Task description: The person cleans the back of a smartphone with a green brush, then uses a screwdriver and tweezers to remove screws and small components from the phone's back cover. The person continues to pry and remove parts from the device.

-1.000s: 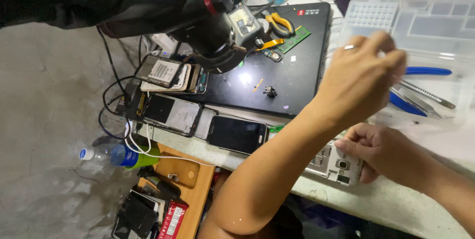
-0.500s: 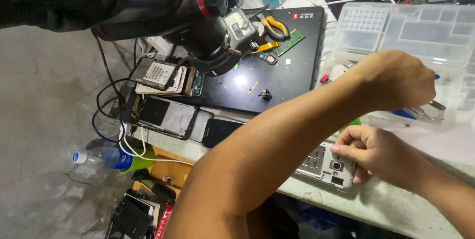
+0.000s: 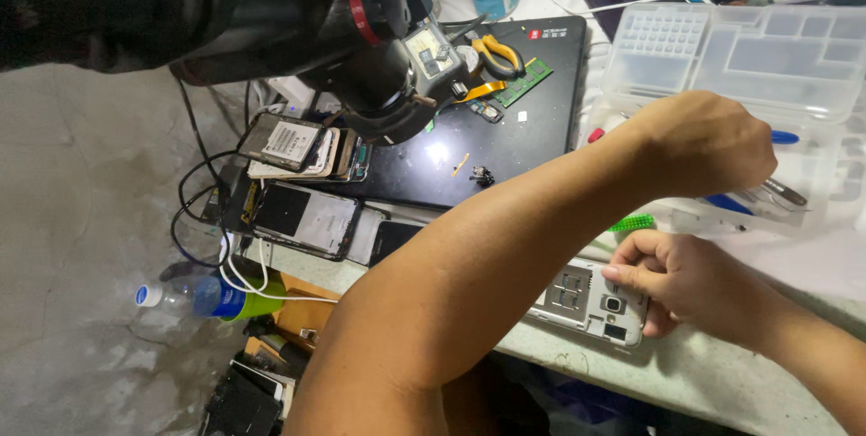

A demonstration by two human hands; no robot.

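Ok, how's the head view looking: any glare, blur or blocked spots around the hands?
Head view: sharp overall, evenly lit; a bright glare spot on the glossy black laptop lid; the dark camera rig up close at top left is soft and blocks the bench; the left hand crosses the clear plastic organizer; the right hand on the opened phone is clear.

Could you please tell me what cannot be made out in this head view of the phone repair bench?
- Left hand: its fingers curl away, so whatever it holds stays hidden.
- Opened phone: the left forearm covers its near end; its small parts are too small to identify.
- Clear plastic organiser: cut off by the right edge.
- Right hand: its fingertips are tucked behind the phone.
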